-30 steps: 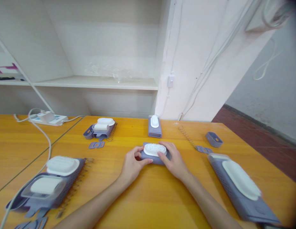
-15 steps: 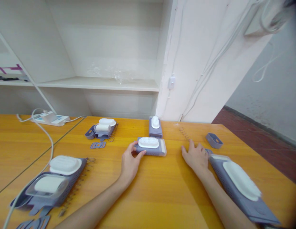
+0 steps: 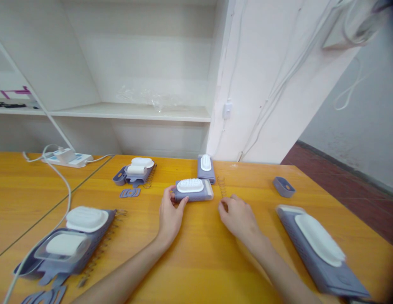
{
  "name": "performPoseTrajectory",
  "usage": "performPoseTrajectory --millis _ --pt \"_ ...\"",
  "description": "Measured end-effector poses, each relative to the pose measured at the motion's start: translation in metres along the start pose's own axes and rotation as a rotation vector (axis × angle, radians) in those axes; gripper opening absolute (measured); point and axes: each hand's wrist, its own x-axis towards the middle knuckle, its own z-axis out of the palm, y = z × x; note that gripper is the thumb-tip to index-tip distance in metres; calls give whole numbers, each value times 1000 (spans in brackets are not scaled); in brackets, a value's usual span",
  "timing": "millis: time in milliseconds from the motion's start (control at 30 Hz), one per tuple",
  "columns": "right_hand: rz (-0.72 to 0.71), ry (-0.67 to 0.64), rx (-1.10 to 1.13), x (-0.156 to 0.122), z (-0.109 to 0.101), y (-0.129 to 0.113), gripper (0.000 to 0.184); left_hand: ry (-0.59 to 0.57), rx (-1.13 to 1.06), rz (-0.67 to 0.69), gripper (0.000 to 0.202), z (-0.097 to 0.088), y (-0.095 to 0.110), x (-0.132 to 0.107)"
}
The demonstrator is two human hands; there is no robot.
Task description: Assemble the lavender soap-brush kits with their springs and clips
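Note:
My left hand [image 3: 170, 214] is closed around the left end of a grey-purple plastic case [image 3: 193, 196], thumb on the near side. A white oval bristle brush [image 3: 190, 185] lies on top of that case, and a clear piece shows at its right end. To the right, my right hand [image 3: 239, 216] pinches the near end of a thin coiled wire [image 3: 221, 186]. The coil stretches away from the fingertips toward the back of the table. Part of the pinch is hidden by the fingers.
A similar case with brush [image 3: 206, 173] stands behind. Others lie at right [image 3: 323, 249], front left [image 3: 85, 240] and back left [image 3: 139, 171]. A small grey-purple tray [image 3: 284, 187] sits back right. A power strip [image 3: 68, 158] and white cable are at left.
My right hand has moved left, carrying the coiled wire closer to the case. My left hand and its case have shifted slightly left. A flat grey piece beside the right hand no longer shows.

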Motion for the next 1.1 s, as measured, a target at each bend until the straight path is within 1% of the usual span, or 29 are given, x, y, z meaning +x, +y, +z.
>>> performPoseTrajectory --millis 67,133,167,200,233,267,333,400,433,500,600,700,767,867,933,967,1000,1100 --pt "-67 -44 95 -1 -5 -3 24 94 92 58 46 0 1 -1" --pt "-118 -30 107 -1 -8 -3 27 170 195 172 45 -1 5 -5" --pt "-141 4 79 0 -9 -2 31 168 232 255 42 -2 8 -9" --pt "-166 46 38 0 -8 0 37 129 258 355 38 -3 11 -13" --pt "-196 85 -9 1 -7 2 44 57 277 466 34 -4 14 -17" --pt "-227 112 -52 2 -4 5 50 -44 298 581 30 -5 17 -22" --pt "-280 116 -114 4 3 11 55 -272 351 786 26 -6 21 -30" --pt "-310 74 -152 5 9 16 45 -464 401 916 23 -7 24 -35" --pt "-317 54 -165 6 10 17 38 -526 420 946 22 -8 25 -36" --pt "-314 38 -181 8 9 18 26 -579 438 950 21 -8 27 -36" --pt "-250 75 -180 10 3 18 18 -579 446 908 21 -9 29 -35" --pt "-109 111 -152 13 -4 22 16 -588 457 891 20 -9 32 -33" --pt "7 109 -137 16 -5 28 14 -596 463 890 19 -9 33 -33" --pt "168 55 -142 19 -4 39 15 -613 473 875 18 -9 35 -33" --pt "233 13 -109 20 -2 44 14 -633 479 855 18 -9 36 -33" --pt "245 -14 -43 20 -2 44 13 -642 482 843 19 -9 36 -32" --pt "256 -56 70 20 -1 42 12 -650 487 830 21 -9 36 -32" --pt "320 -286 613 18 -2 30 10 -668 496 791 35 -8 36 -32"
